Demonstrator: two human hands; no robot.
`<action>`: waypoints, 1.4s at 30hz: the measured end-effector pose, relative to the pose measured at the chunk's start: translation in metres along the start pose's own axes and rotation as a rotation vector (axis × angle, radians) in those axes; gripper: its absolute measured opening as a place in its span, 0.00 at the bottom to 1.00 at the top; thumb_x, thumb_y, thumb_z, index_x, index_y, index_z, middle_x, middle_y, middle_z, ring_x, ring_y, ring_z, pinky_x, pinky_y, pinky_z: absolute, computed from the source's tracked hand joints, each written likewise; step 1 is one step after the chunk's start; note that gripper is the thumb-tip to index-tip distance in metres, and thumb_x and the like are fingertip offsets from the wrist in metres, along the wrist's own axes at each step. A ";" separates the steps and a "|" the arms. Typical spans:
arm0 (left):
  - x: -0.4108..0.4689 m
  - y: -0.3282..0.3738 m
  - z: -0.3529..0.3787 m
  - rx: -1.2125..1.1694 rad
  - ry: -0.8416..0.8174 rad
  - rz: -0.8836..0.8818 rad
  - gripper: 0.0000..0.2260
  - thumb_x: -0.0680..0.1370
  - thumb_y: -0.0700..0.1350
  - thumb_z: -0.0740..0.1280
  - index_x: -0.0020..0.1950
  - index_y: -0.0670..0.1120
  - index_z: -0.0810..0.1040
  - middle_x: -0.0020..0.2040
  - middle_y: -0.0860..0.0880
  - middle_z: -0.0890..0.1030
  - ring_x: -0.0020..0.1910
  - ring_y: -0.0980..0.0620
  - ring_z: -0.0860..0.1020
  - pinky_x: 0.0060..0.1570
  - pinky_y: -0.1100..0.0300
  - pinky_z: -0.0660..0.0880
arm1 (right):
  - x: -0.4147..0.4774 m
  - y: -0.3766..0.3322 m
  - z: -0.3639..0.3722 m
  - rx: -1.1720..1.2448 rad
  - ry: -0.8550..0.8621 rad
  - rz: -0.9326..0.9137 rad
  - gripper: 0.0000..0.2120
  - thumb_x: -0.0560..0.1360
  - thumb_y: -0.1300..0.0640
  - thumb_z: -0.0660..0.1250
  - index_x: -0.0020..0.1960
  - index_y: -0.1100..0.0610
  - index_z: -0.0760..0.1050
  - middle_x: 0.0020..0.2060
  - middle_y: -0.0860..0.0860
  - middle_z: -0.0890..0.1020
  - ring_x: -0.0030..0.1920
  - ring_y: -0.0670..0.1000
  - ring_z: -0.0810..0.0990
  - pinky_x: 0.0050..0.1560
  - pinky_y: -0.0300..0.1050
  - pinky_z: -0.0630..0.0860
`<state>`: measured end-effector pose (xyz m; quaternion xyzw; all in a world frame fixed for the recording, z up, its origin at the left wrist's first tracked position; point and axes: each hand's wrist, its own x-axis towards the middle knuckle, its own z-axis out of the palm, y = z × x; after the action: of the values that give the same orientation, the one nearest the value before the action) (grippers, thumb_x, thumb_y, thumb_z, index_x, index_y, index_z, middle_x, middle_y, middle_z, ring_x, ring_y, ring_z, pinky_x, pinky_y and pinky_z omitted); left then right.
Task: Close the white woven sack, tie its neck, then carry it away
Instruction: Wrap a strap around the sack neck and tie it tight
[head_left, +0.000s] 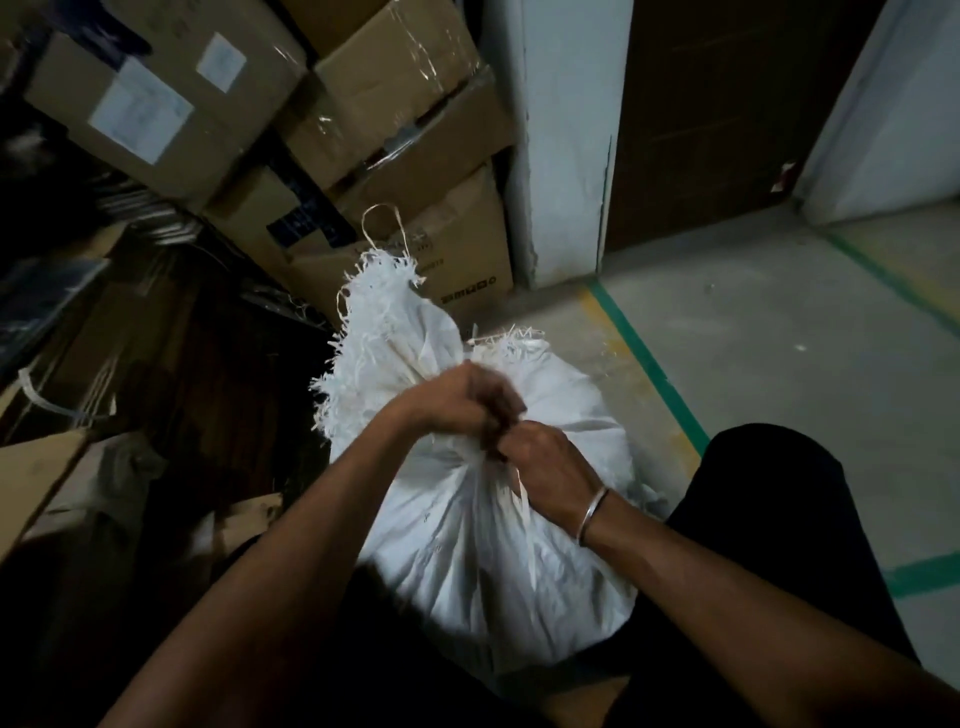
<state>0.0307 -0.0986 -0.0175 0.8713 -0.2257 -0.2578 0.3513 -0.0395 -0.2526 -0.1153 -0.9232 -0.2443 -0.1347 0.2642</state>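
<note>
White woven sack (467, 545) — both hands clamped on its neck; carton (457, 249) print seemingly unreadable.

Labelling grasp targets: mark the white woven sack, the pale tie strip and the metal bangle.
white woven sack (483, 561): head view, bulging body below the neck.
pale tie strip (525, 512): head view, loose end hanging under the right hand.
metal bangle (592, 517): head view, band at the right wrist.
</note>
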 end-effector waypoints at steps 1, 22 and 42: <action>0.003 -0.016 0.005 0.077 -0.078 -0.021 0.20 0.69 0.33 0.70 0.59 0.44 0.85 0.53 0.46 0.87 0.53 0.50 0.85 0.59 0.47 0.81 | -0.001 0.004 0.000 0.013 -0.006 -0.018 0.06 0.72 0.66 0.68 0.41 0.57 0.82 0.34 0.57 0.82 0.36 0.60 0.82 0.35 0.47 0.77; -0.030 -0.108 0.067 -0.473 0.253 -0.076 0.05 0.77 0.37 0.74 0.51 0.41 0.86 0.46 0.43 0.86 0.44 0.53 0.81 0.48 0.58 0.78 | -0.023 -0.057 0.051 0.821 0.609 0.896 0.09 0.66 0.59 0.81 0.35 0.56 0.81 0.28 0.44 0.81 0.32 0.41 0.77 0.37 0.39 0.75; -0.036 -0.113 0.079 -0.639 0.226 -0.017 0.06 0.81 0.32 0.66 0.54 0.38 0.82 0.45 0.47 0.85 0.47 0.54 0.82 0.50 0.64 0.77 | -0.049 -0.067 0.018 1.123 0.260 0.845 0.11 0.79 0.58 0.69 0.49 0.65 0.84 0.29 0.55 0.78 0.29 0.49 0.72 0.36 0.41 0.71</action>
<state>-0.0214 -0.0436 -0.1382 0.7420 -0.0858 -0.2204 0.6273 -0.1132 -0.2117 -0.1206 -0.6398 0.1352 0.0165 0.7564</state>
